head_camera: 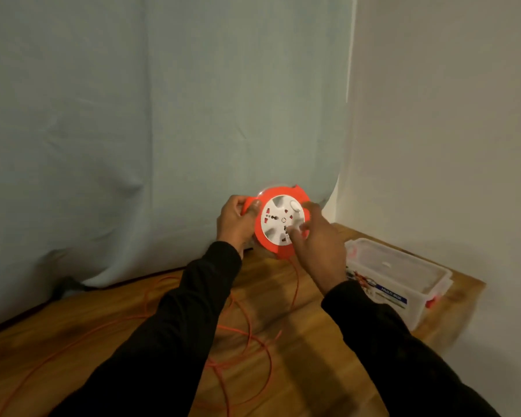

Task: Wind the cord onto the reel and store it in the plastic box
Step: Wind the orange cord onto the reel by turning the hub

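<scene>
A: Reel (pixel 280 221) is held up off the bench (pixel 73 335), in front of the pale curtain (pixel 133 115). Left hand (pixel 235 224) grips the reel's orange rim at its left edge, fingers curled round it. Right hand (pixel 316 239) lies on the white socket face at the reel's lower right; motion blur there, so I cannot tell whether those fingers pinch a winding knob or only press.

B: Cord (pixel 247 335)?

A: Mostly unwound. It drops from the reel's underside and lies in loose overlapping loops on the bench below the reel, one run trailing off to the lower left.

B: Risks?

A: Judgement only: the crossed loops may draw into a knot and jam at the reel's slot if winding goes fast. A snagged pull may twist the reel out of the left grip. The plastic box (pixel 403 284), right of and below the reel, has its lid on; it needs opening first.
</scene>
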